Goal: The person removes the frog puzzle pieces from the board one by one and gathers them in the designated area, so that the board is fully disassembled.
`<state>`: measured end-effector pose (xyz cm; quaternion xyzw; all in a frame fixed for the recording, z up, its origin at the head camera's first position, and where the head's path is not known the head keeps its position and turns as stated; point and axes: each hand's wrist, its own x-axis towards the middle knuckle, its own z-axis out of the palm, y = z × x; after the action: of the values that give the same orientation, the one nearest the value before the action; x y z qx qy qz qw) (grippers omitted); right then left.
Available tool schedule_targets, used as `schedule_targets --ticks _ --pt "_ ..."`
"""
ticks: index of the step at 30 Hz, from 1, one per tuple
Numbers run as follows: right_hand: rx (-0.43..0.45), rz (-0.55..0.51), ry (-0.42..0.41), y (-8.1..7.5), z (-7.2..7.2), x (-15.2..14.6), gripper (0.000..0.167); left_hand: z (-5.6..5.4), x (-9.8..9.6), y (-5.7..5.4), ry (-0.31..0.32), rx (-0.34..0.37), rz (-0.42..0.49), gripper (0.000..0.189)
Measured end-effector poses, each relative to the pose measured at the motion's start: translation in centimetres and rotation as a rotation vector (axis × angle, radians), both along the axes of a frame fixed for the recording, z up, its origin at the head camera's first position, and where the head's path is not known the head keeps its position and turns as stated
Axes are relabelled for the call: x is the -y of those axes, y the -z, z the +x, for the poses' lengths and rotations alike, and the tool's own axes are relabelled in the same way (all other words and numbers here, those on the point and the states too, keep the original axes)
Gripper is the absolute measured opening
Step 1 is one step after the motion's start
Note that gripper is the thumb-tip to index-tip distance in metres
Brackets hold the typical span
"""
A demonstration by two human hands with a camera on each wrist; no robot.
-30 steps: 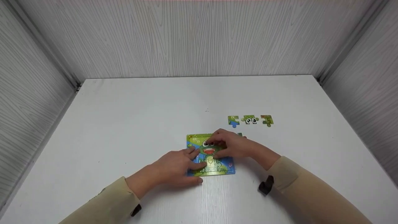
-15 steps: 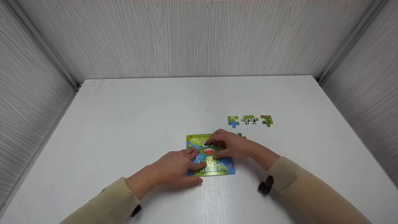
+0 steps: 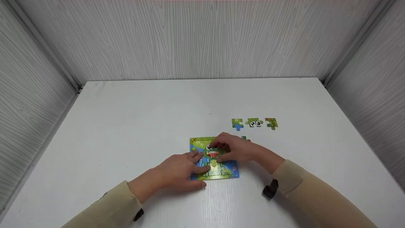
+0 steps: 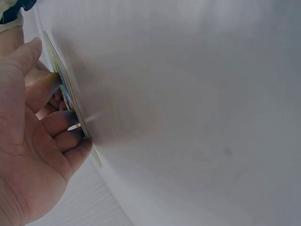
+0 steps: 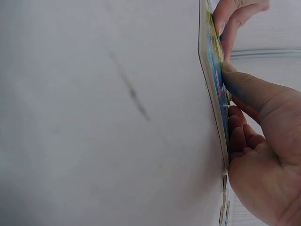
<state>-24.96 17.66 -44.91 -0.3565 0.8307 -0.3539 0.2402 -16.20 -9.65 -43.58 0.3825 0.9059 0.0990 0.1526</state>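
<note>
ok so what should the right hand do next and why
I'd have the right hand press gently beside the frog's mouth: its thumb appears to rest there, and the left hand is on the board, able to steady it. Whether the right hand holds a piece is hidden.

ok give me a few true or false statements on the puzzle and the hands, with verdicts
1. The left hand touches the frog puzzle. True.
2. The right hand is lifted well away from the puzzle. False: its thumb and fingers are at the puzzle.
3. The loose piece with eyes lies between two other loose pieces. True.
4. That row is nearer the person than the puzzle. False: it is farther away, off to the right.
5. The left sleeve is bright red. False: the left sleeve is beige.
</note>
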Motion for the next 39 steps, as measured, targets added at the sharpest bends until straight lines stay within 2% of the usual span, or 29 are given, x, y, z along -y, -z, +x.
schedule_targets --ticks 7,16,23,34,39 --pt "0.016 0.004 0.025 0.18 0.13 -0.03 0.047 0.07 0.04 -0.08 -0.009 0.022 0.009 0.061" --pt "0.026 0.013 0.043 0.49 0.15 -0.15 0.046 -0.04 0.01 0.03 0.002 0.015 0.001 0.061" --pt "0.048 0.026 0.049 0.15 0.25 0.02 0.048 -0.06 0.0 0.02 0.0 0.018 -0.006 0.062" --pt "0.069 -0.022 0.003 0.13 0.11 0.13 0.058 0.09 0.02 -0.13 -0.004 -0.004 0.003 0.061" --pt "0.066 0.001 0.009 0.29 0.07 0.12 0.057 0.16 -0.05 -0.18 -0.008 0.003 -0.003 0.061"
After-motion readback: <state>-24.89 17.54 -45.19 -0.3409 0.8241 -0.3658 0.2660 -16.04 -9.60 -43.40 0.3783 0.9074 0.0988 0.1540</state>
